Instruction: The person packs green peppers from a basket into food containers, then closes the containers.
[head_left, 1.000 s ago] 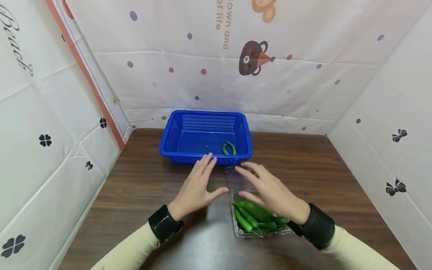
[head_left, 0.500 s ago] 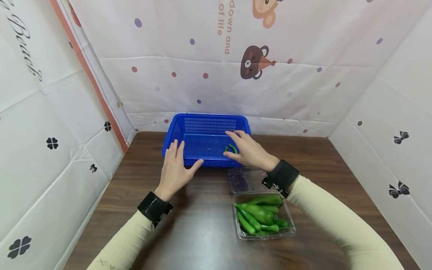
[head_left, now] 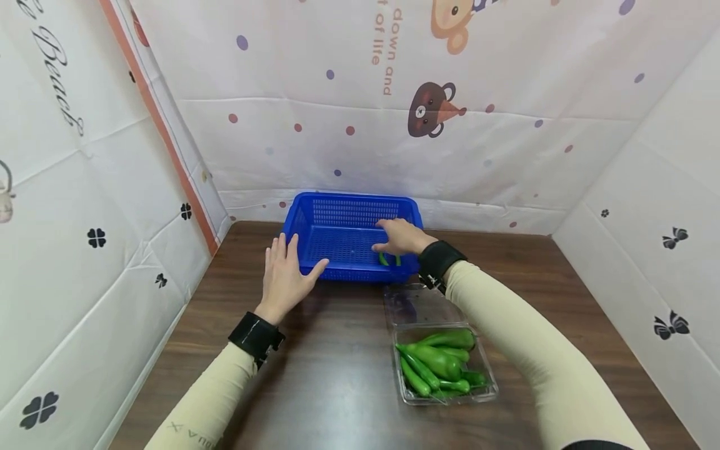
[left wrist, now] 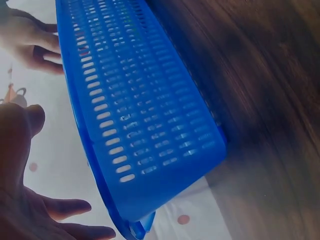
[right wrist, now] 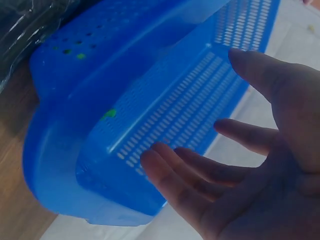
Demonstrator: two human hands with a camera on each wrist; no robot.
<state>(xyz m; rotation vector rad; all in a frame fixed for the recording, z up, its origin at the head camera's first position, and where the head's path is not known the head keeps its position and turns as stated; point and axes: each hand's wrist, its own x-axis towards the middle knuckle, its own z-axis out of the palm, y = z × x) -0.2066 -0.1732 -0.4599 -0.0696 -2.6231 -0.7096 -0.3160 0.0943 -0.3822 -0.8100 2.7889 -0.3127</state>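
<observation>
The right hand [head_left: 400,236] reaches into the blue basket [head_left: 343,212], fingers relaxed, holding nothing, just above the two green peppers [head_left: 389,259] at its near right corner. The left hand [head_left: 285,275], fingers spread, rests against the basket's near left wall. Steady that wall while pinching one pepper.

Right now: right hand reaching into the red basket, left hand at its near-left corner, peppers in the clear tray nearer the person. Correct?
One thing is off: the basket is blue, not red, as the head view shows. The rest holds: right hand reaches into it, left hand sits at its near-left corner, peppers lie in the clear tray.
</observation>
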